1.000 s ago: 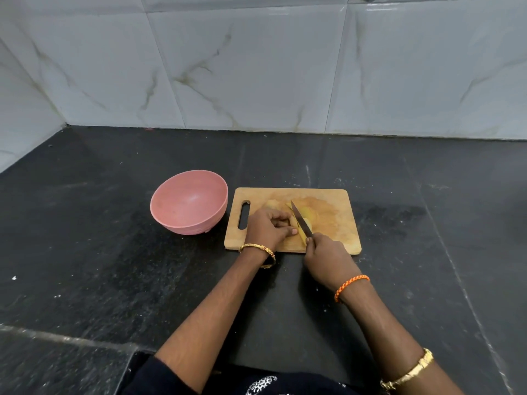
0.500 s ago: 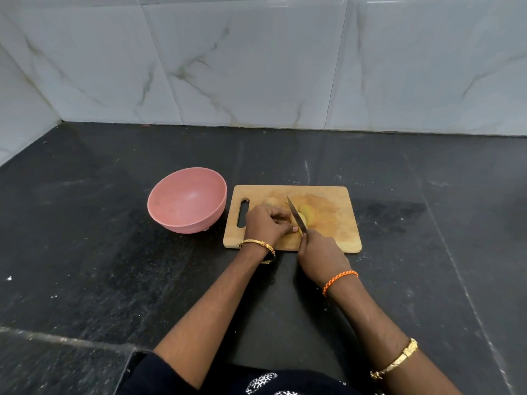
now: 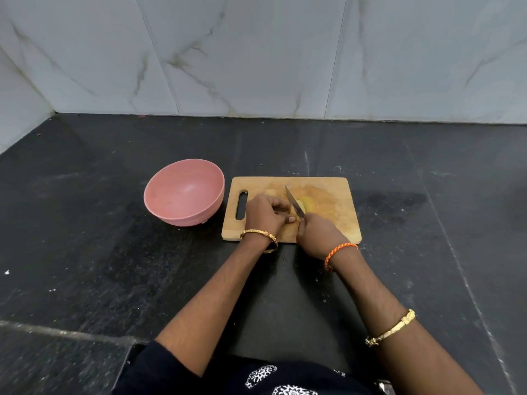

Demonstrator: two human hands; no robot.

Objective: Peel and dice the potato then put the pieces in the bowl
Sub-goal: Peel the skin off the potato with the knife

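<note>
On the board: your two hands meet over the wooden cutting board (image 3: 328,192), which lies on the dark counter (image 3: 99,252), just to the right of the pink bowl (image 3: 182,192).
Potato: the peeled yellow potato (image 3: 308,204) lies near the middle of the board, partly hidden under your fingers. One pale piece (image 3: 270,192) shows just behind your left hand.
Left hand: your left hand (image 3: 265,213) has its fingers curled down on the near-left part of the potato and holds it against the board.
Right hand: your right hand (image 3: 316,233) is wrapped around the handle of the knife (image 3: 294,204); the handle itself is hidden inside the fist.
Blade: it points away from you and a little to the left, and its edge is down in the potato, just beside your left fingertips.
Bowl: it shows nothing inside, so no pieces are moved yet.
Step in hand: I judge you are at the cutting, with the peeling already done, because no skin is seen on the potato.
Next move: finish this cut down to the board, then shift your left fingers back before you place the blade again. Keep the fingertips tucked, because the blade stands very close to them.
Remaining: more cuts and cross cuts, then the transfer to the bowl.
</note>
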